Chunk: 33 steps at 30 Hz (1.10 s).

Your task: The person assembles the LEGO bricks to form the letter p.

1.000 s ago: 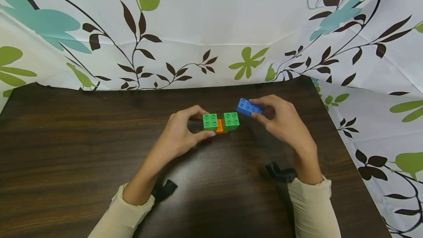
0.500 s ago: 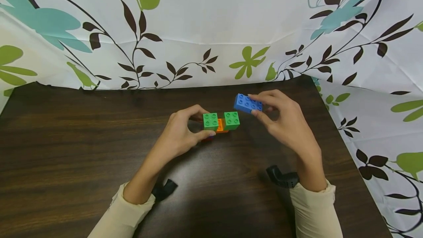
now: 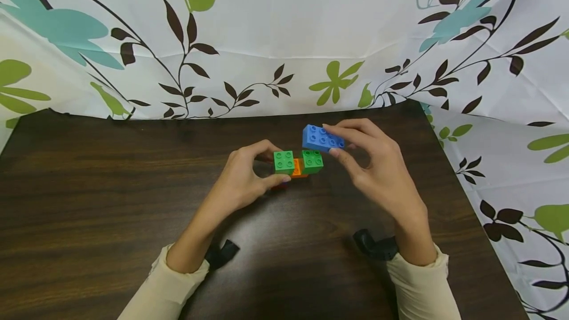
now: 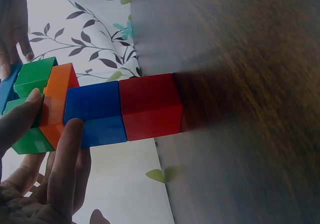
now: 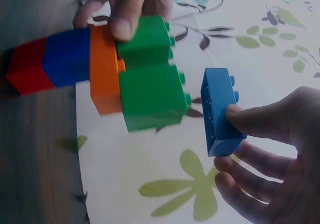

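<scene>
A stack of toy building blocks stands upright on the table. At its bottom is a red block [image 4: 151, 106], then a dark blue block [image 4: 95, 115], then a flat orange block [image 4: 56, 106]. Two green blocks [image 3: 283, 162] [image 5: 152, 96] sit side by side on top with a gap between them. My left hand [image 3: 242, 177] grips the stack from the left, thumb on a green block in the left wrist view. Between thumb and fingers my right hand [image 3: 373, 162] pinches a light blue eight-stud block [image 3: 322, 138], held just above the right green block; the right wrist view shows them apart.
The dark wood table [image 3: 111, 201] extends around the stack. A white curtain [image 3: 266, 23] printed with leaves and flowers hangs along the back and right edges. Black wrist devices [image 3: 220, 256] sit under both wrists.
My right hand has carried the light blue block leftward and slightly away, from beside the stack to over the right green block. The left hand and stack have stayed put.
</scene>
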Tool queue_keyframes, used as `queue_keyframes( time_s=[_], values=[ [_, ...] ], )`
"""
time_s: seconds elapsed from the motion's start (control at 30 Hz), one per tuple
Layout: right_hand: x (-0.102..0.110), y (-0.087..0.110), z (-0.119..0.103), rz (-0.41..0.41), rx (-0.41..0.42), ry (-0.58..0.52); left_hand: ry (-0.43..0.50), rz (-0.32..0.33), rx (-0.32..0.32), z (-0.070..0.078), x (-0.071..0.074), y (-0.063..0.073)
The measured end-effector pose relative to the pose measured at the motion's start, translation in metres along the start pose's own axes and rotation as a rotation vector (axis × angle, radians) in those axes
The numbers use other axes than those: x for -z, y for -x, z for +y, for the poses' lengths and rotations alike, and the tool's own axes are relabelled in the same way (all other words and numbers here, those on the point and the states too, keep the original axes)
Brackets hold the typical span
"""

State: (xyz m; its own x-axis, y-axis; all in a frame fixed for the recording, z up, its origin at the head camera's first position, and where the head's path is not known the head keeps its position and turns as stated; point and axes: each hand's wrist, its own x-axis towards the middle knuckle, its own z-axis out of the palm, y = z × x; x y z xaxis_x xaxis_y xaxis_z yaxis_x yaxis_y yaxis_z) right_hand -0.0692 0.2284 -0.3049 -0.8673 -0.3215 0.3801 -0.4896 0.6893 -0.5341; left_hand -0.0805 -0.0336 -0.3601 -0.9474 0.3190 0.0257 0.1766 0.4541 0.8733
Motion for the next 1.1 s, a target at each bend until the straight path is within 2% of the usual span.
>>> queue_keyframes(
  time_s=[0.27, 0.8, 1.1],
  values=[
    [-0.014, 0.001, -0.012, -0.043, 0.061, -0.008, 0.000, -0.011, -0.005, -0.001, 0.000, -0.001],
    [-0.026, 0.001, -0.019, -0.064, 0.147, -0.046, -0.003, -0.011, -0.020, 0.000, 0.001, 0.000],
    [-0.029, 0.001, -0.019, -0.085, 0.159, -0.016, 0.004, -0.008, -0.031, 0.000, 0.000, 0.000]
  ],
)
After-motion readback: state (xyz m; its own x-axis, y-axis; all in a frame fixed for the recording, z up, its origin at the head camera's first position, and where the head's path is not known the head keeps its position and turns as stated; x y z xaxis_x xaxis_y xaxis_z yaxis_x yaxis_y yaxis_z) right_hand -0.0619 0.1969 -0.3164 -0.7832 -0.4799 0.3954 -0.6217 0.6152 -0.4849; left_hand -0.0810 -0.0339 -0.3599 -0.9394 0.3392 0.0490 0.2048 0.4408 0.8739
